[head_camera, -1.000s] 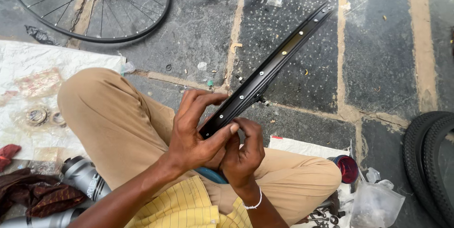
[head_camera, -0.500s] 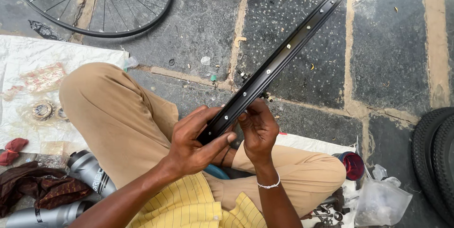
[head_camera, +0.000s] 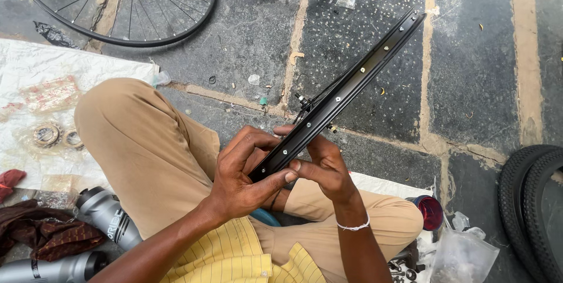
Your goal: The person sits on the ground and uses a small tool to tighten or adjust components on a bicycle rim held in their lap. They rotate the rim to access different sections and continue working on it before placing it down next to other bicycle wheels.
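Hands met on a black bicycle rim [head_camera: 343, 92], which the seated person held edge-on above crossed legs in tan trousers [head_camera: 146, 154]. The left hand [head_camera: 243, 174] was curled around the rim's near end, fingers over the top and the thumb pressed along the underside, gripping it firmly. The right hand [head_camera: 325, 165] sat just beyond those fingers on the far side of the rim, its fingers closed against the metal and its fingertips touching the left thumb. From that grip the rim slanted up and away, showing a row of small spoke holes, with a few thin spokes [head_camera: 319, 95] hanging from it just past the right fingers. Well beyond both hands, a spoked wheel [head_camera: 117, 7] lay on the stone paving. Off to the left of the gripping fingers, grey metal bottles [head_camera: 108, 218] rested on white sheeting [head_camera: 35, 72]; a black tyre [head_camera: 531, 201] lay far to the right.
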